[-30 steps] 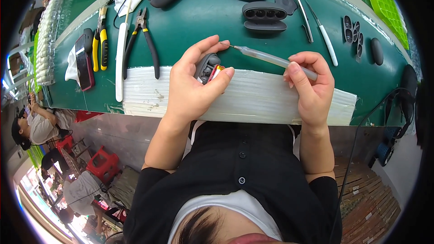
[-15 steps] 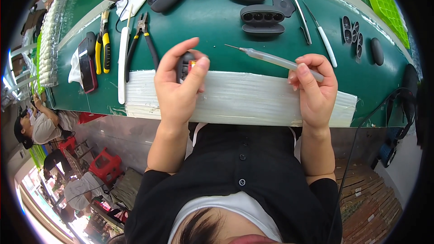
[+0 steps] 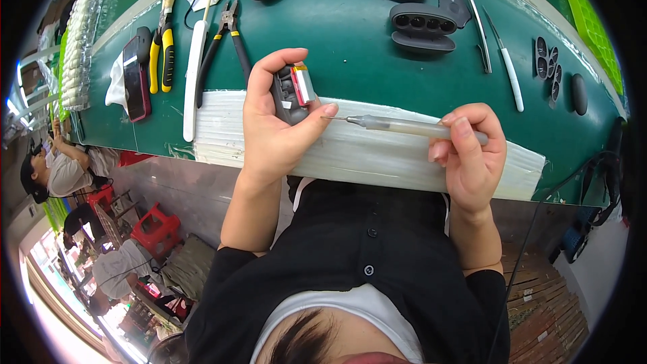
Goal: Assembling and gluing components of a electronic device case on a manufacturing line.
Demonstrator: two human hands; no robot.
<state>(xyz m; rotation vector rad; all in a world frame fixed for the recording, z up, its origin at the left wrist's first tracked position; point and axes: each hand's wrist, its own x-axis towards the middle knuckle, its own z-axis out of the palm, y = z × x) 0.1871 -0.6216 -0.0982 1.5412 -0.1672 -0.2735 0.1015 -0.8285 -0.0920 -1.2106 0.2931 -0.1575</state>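
My left hand (image 3: 273,121) grips a small dark grey device part (image 3: 291,94) with a silvery flat battery cell and an orange edge showing on top. My right hand (image 3: 470,155) holds a translucent syringe-like dispenser (image 3: 404,126) level, its thin metal needle pointing left. The needle tip sits just beside my left thumb, below the part. Both hands hover over a white padded strip (image 3: 364,152) along the near edge of the green workbench (image 3: 350,61).
Pliers (image 3: 226,47), a yellow-handled cutter (image 3: 162,50), a white flat tool (image 3: 192,74) and a dark phone (image 3: 135,77) lie at the left. Grey moulded shells (image 3: 421,27), tweezers (image 3: 504,67) and small dark parts (image 3: 547,67) lie at the back right. People sit on the floor below left.
My left hand has lifted the part and turned it face up, moving right toward the needle. My right hand has brought the dispenser leftward and lower, closer to the part.
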